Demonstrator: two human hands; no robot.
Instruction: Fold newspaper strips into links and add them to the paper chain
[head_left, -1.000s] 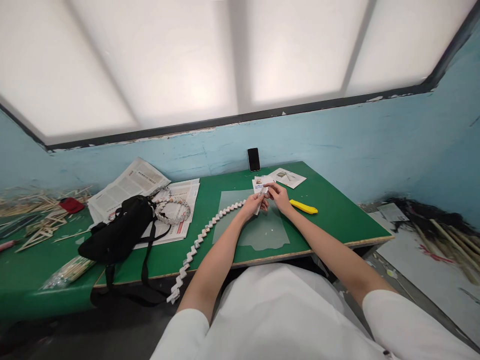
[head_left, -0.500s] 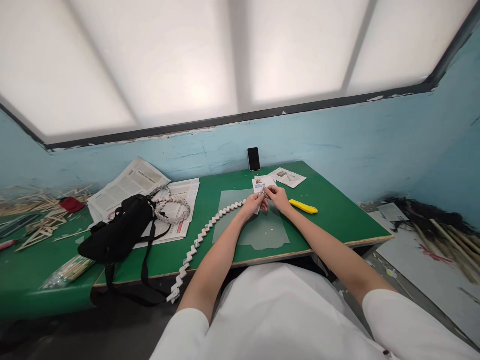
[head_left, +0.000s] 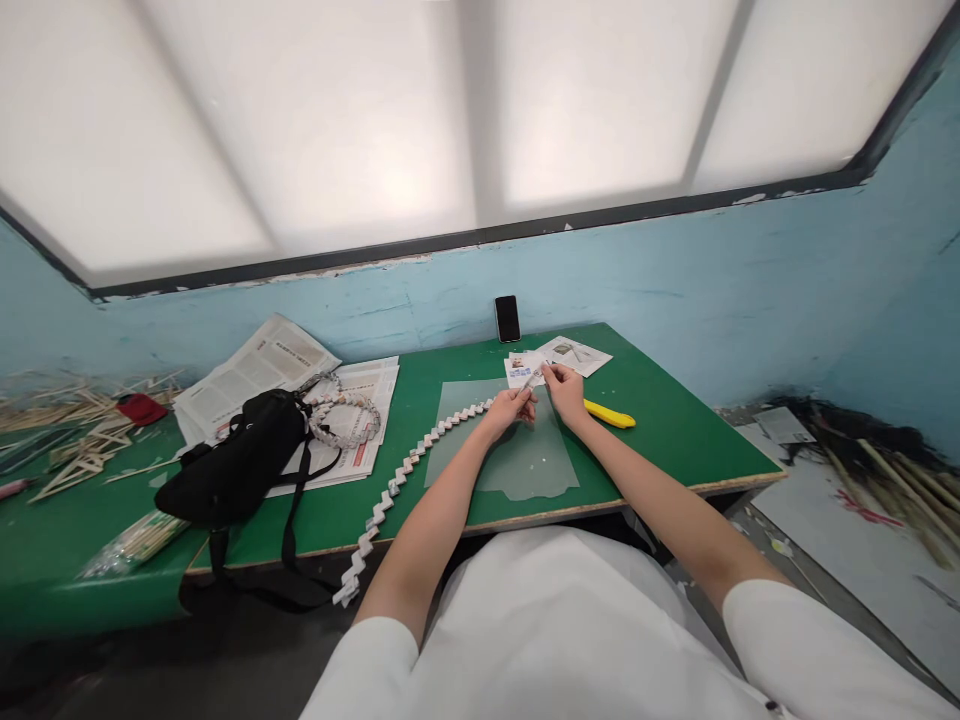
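Observation:
A zigzag chain of folded paper (head_left: 411,460) runs from below the table's front edge up to my left hand (head_left: 510,408), which is closed on its upper end. My right hand (head_left: 565,387) pinches a narrow paper strip (head_left: 535,379) that sticks out from the chain's end at my left fingers. Beneath both hands lies a translucent sheet (head_left: 517,470). Just beyond my fingers are a small printed paper piece (head_left: 520,368) and a larger printed paper (head_left: 576,354). A yellow utility knife (head_left: 609,414) lies right of my right hand.
A phone (head_left: 508,318) leans against the wall at the back. On the left are a black bag (head_left: 244,460), newspapers (head_left: 255,375), a paper-chain ring (head_left: 346,420), a bag of sticks (head_left: 139,545) and loose wooden sticks (head_left: 90,450). The green table's (head_left: 675,445) right edge drops to a cluttered floor.
My right hand has moved slightly right and away from my left hand, so the paper strip now shows between them. My left hand stays almost where it was.

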